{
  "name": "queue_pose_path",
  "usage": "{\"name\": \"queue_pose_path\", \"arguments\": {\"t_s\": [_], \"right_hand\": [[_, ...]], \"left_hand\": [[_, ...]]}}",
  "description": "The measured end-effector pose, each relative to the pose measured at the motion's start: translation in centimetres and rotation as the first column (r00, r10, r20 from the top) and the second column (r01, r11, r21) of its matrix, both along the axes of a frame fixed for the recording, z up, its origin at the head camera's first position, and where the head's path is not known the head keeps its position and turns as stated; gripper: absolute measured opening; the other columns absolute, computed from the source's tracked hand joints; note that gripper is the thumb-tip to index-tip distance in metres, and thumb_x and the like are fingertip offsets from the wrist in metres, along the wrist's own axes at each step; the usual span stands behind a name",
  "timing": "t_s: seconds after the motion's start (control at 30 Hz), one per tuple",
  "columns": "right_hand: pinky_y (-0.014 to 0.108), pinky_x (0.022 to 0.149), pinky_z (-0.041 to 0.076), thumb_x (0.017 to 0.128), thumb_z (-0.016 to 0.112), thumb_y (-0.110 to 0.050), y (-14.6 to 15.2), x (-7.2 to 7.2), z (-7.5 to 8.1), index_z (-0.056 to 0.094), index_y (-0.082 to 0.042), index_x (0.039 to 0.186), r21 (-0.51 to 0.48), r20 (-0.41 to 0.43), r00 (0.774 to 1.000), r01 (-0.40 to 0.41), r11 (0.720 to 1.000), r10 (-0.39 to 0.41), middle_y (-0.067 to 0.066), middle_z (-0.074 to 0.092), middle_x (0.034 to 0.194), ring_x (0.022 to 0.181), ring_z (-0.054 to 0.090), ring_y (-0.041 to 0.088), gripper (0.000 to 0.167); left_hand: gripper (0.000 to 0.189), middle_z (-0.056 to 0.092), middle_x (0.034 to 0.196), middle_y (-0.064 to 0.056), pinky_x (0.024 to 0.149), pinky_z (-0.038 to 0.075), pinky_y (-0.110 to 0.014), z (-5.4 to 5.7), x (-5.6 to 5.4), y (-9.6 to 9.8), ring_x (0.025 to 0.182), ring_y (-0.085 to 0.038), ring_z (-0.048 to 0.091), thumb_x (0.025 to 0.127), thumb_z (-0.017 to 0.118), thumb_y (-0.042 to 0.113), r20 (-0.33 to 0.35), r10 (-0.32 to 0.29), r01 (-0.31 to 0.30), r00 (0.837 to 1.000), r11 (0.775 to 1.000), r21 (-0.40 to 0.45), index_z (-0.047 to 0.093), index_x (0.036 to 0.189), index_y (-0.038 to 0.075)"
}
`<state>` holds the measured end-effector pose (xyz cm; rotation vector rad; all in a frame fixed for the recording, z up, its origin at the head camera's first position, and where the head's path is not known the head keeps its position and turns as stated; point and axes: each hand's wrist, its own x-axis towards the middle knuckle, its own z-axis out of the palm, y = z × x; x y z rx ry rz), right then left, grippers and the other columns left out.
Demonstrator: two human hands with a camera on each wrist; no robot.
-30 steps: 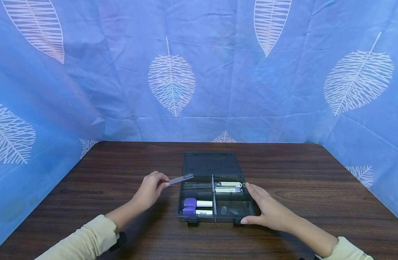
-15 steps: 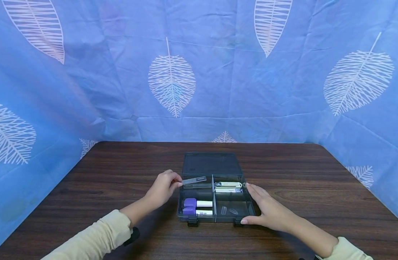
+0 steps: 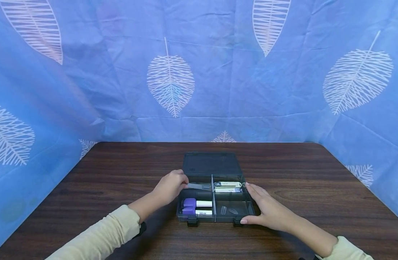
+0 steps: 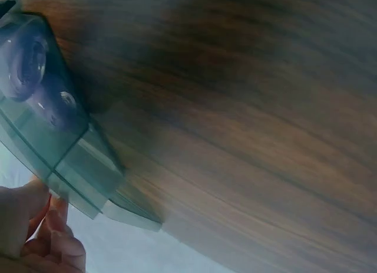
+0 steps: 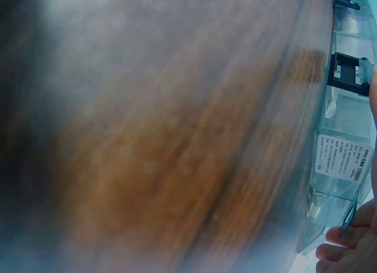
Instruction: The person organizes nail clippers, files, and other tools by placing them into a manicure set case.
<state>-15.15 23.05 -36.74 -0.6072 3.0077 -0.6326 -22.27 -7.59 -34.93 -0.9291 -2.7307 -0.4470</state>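
Observation:
My left hand [image 3: 171, 186] pinches one end of a translucent nail file [image 3: 199, 186] between thumb and fingertips. The file lies level over the back left compartment of a dark see-through divided box [image 3: 215, 216], its far end down by the divider. In the left wrist view, the fingertips [image 4: 59, 226] are right at the box's rim. My right hand [image 3: 270, 209] rests along the box's right side, thumb by the front latch and straight fingers on the side wall. Nail clippers [image 3: 228, 187] fill the back right compartment. Purple nail polish bottles [image 3: 189, 206] with white caps lie front left.
The box's lid [image 3: 212, 162] lies folded back behind it. Small clear nail tips [image 3: 232, 211] lie in the front right compartment. Two black latches [image 3: 192, 221] stick out at the front. The brown wooden table [image 3: 120, 162] ends at a blue leaf-patterned cloth [image 3: 212, 72].
My left hand has moved to the right and slightly down, bringing the nail file from beside the box into the back left compartment. The right hand has stayed on the box.

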Motion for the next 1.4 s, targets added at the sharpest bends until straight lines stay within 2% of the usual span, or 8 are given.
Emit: {"name": "queue_pose_path", "arguments": {"t_s": [0.2,0.47,0.67,0.87,1.0,1.13,1.23,1.4], "right_hand": [[0.061,0.097,0.036,0.073,0.06,-0.067,-0.1,0.1,0.1,0.023,0.002,0.145,-0.001,-0.003,1.0,-0.004,1.0,0.004,0.026,0.028,0.147,0.133,0.03,0.046,0.106],[0.061,0.097,0.036,0.073,0.061,-0.067,-0.2,0.1,0.1,0.024,0.003,0.145,-0.008,0.0,1.0,-0.004,1.0,0.004,0.027,0.028,0.147,0.132,0.03,0.046,0.106],[0.061,0.097,0.036,0.073,0.06,-0.068,-0.2,0.1,-0.1,0.023,0.002,0.145,-0.007,0.007,1.0,-0.003,1.0,0.003,0.026,0.027,0.148,0.133,0.03,0.045,0.107],[0.061,0.098,0.036,0.072,0.059,-0.069,-0.3,0.0,-0.2,0.022,0.001,0.146,-0.007,0.016,1.0,-0.003,1.0,0.003,0.026,0.026,0.148,0.134,0.029,0.045,0.108],[0.061,0.098,0.036,0.072,0.059,-0.069,-0.3,0.0,-0.2,0.023,0.001,0.146,-0.006,0.017,1.0,-0.003,1.0,0.003,0.025,0.027,0.148,0.134,0.029,0.045,0.108],[0.061,0.097,0.036,0.073,0.059,-0.069,-0.3,0.0,-0.2,0.023,0.001,0.145,-0.004,0.012,1.0,-0.005,1.0,0.005,0.026,0.027,0.148,0.133,0.029,0.045,0.107],[0.061,0.098,0.036,0.073,0.06,-0.068,-0.3,0.0,-0.1,0.023,0.001,0.146,-0.007,0.009,1.0,-0.009,1.0,0.009,0.026,0.027,0.148,0.134,0.029,0.045,0.107],[0.063,0.098,0.033,0.074,0.061,-0.066,-0.2,0.1,0.2,0.023,0.004,0.144,-0.013,-0.006,1.0,-0.027,1.0,0.027,0.028,0.025,0.148,0.134,0.026,0.047,0.106]], "left_hand": [[0.004,0.062,0.079,-0.003,0.067,0.054,-0.028,0.2,-0.2,0.3,0.074,-0.015,0.061,0.081,0.07,0.008,0.032,-0.04,0.042,0.999,0.996,-0.08,0.072,0.081,0.005],[0.011,0.069,0.075,-0.002,0.061,0.052,-0.028,1.0,-1.2,0.7,0.063,-0.009,0.056,0.081,0.069,0.007,0.202,-0.001,0.032,0.979,0.988,-0.151,0.072,0.071,0.008],[0.016,0.068,0.069,0.001,0.06,0.051,-0.028,1.4,-1.6,1.0,0.059,-0.007,0.054,0.081,0.07,0.006,0.208,0.023,0.026,0.978,0.972,-0.233,0.071,0.065,0.01],[0.019,0.064,0.065,0.001,0.058,0.049,-0.029,1.5,-1.6,1.3,0.057,-0.008,0.049,0.081,0.07,0.007,0.215,0.048,0.011,0.976,0.964,-0.265,0.069,0.062,0.01],[0.017,0.064,0.065,0.002,0.055,0.046,-0.026,1.1,-1.6,1.0,0.056,-0.006,0.048,0.081,0.071,0.008,0.2,0.036,0.014,0.979,0.97,-0.244,0.069,0.064,0.01],[0.009,0.069,0.075,0.0,0.059,0.05,-0.028,0.7,-1.3,0.4,0.063,-0.008,0.057,0.081,0.071,0.011,0.159,0.004,0.022,0.987,0.987,-0.161,0.072,0.073,0.01],[0.007,0.069,0.082,-0.002,0.06,0.051,-0.027,0.5,-0.9,0.0,0.07,-0.01,0.061,0.082,0.07,0.016,0.09,0.0,0.008,0.996,0.996,-0.09,0.074,0.082,0.009],[0.017,0.065,0.085,-0.002,0.053,0.046,-0.022,0.4,0.3,-0.9,0.066,-0.01,0.057,0.084,0.069,0.022,-0.047,0.028,-0.025,0.999,0.998,0.053,0.072,0.092,0.007]]}}
